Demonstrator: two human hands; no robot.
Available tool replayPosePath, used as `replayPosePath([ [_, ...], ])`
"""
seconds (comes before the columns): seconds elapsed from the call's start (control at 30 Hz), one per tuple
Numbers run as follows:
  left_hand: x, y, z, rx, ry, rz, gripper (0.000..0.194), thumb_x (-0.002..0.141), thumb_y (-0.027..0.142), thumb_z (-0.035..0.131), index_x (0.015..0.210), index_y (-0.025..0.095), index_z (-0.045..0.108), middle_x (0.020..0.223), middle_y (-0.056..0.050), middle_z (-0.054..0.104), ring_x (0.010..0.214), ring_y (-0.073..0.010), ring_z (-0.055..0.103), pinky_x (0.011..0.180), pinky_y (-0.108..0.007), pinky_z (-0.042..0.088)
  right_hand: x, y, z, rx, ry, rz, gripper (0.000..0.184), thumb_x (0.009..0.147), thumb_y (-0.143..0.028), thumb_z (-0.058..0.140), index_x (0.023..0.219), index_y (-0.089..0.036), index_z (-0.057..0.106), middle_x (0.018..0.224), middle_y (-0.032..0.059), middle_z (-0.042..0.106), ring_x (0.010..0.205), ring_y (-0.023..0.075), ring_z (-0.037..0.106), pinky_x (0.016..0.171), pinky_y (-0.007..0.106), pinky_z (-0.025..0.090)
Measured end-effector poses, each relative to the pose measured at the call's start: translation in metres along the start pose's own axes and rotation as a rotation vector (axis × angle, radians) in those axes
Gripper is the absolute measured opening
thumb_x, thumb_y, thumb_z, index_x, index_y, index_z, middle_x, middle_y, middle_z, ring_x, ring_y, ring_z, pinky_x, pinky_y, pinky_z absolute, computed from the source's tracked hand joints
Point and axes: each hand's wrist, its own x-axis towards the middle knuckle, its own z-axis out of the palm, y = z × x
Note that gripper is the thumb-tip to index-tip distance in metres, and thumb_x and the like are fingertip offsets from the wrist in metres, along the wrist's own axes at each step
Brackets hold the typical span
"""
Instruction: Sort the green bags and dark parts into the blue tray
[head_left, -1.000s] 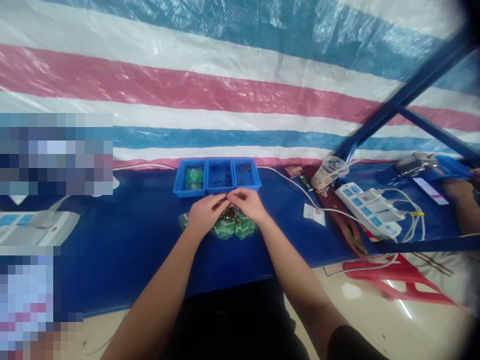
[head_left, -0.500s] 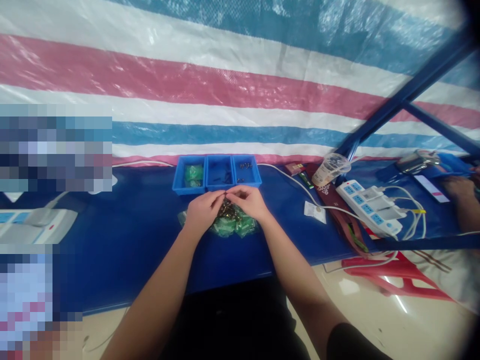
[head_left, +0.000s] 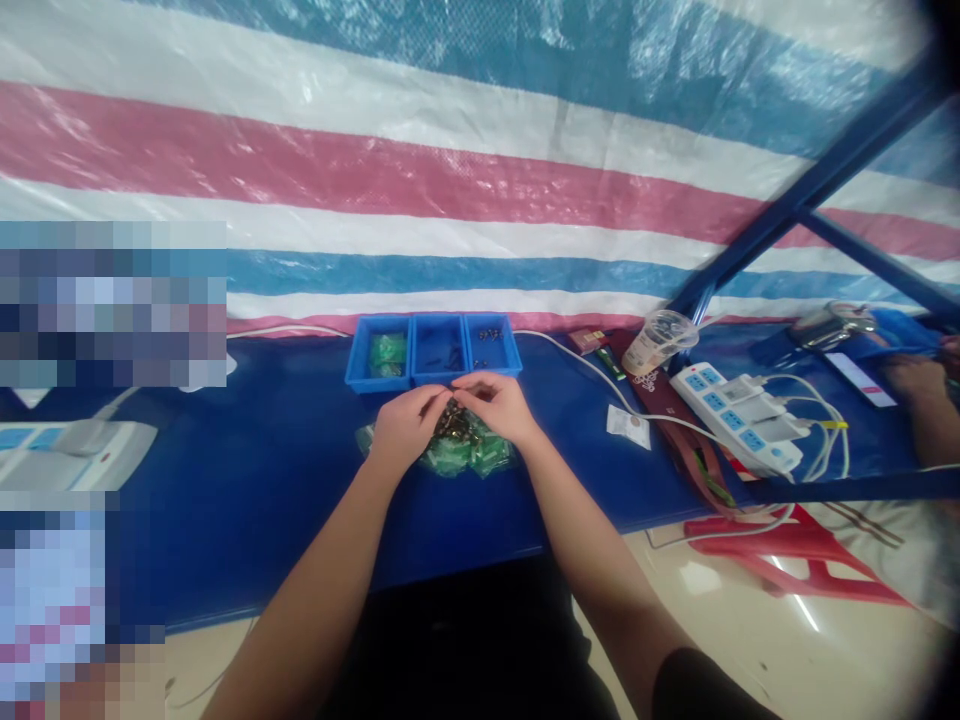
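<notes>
Over a green plastic bag (head_left: 448, 458) on the blue table, my left hand (head_left: 405, 425) and my right hand (head_left: 496, 402) meet fingertip to fingertip. Both are closed in a pinch; whatever sits between the fingers is too small to make out. Small brass-coloured metal parts (head_left: 454, 425) lie heaped on the bag, just beneath my fingers and partly hidden by them. Behind my hands stand three joined blue bins: the left bin (head_left: 360, 372) has a green bag in it, the middle bin (head_left: 439, 330) a few dark pieces, the right bin (head_left: 508, 355) small metal parts.
A white power strip (head_left: 739, 420) with plugged cables, a plastic cup (head_left: 660, 342), a brown strap (head_left: 679, 440) and a small white packet (head_left: 628, 427) lie to the right. Another person's hand (head_left: 919, 385) is near a phone (head_left: 860, 380). Another power strip (head_left: 124, 452) sits at left.
The view has shifted very slightly, so the background sits a little lower. My hands keep almost the same pinched pose above the bag.
</notes>
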Motion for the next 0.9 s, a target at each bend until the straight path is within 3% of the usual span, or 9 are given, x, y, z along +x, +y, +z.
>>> replayPosePath([
  [0.2, -0.0007, 0.0003, 0.0037, -0.057, 0.09, -0.063, 0.028, 0.09, 0.042, 0.059, 0.104, 0.022, 0.073, 0.084, -0.001, 0.074, 0.068, -0.0118, 0.065, 0.071, -0.022, 0.051, 0.0011, 0.0035, -0.0006, 0.065, 0.022, 0.021, 0.025, 0.074, -0.036, 0.076, 0.092, -0.018, 0.073, 0.083, 0.0047, 0.074, 0.07, 0.0156, 0.069, 0.068, 0.029, 0.055],
  [0.53, -0.0015, 0.0014, -0.0002, -0.02, 0.008, -0.074, 0.027, 0.093, 0.041, 0.053, 0.098, 0.022, 0.071, 0.077, 0.001, 0.071, 0.062, -0.0099, 0.061, 0.065, -0.021, 0.046, 0.0005, 0.0017, 0.0011, 0.068, -0.002, 0.018, 0.028, 0.073, -0.038, 0.076, 0.092, -0.018, 0.072, 0.082, 0.0043, 0.074, 0.069, 0.0154, 0.069, 0.068, 0.029, 0.056],
  [0.7, -0.0009, 0.0001, 0.0023, -0.085, 0.062, -0.082, 0.028, 0.09, 0.042, 0.058, 0.106, 0.022, 0.069, 0.073, 0.002, 0.069, 0.059, -0.0097, 0.059, 0.064, -0.02, 0.047, 0.0011, 0.001, 0.0002, 0.068, 0.021, 0.031, 0.028, 0.073, -0.04, 0.076, 0.091, -0.019, 0.071, 0.082, 0.0049, 0.074, 0.069, 0.0159, 0.069, 0.069, 0.03, 0.057],
  [0.9, -0.0002, 0.0004, 0.0032, -0.092, 0.077, -0.069, 0.024, 0.091, 0.038, 0.055, 0.098, 0.02, 0.07, 0.073, 0.001, 0.068, 0.06, -0.0093, 0.058, 0.064, -0.02, 0.046, 0.0016, 0.0027, 0.0003, 0.086, -0.002, 0.044, 0.03, 0.072, -0.04, 0.077, 0.092, -0.018, 0.071, 0.082, 0.0047, 0.074, 0.069, 0.0161, 0.069, 0.07, 0.031, 0.057],
])
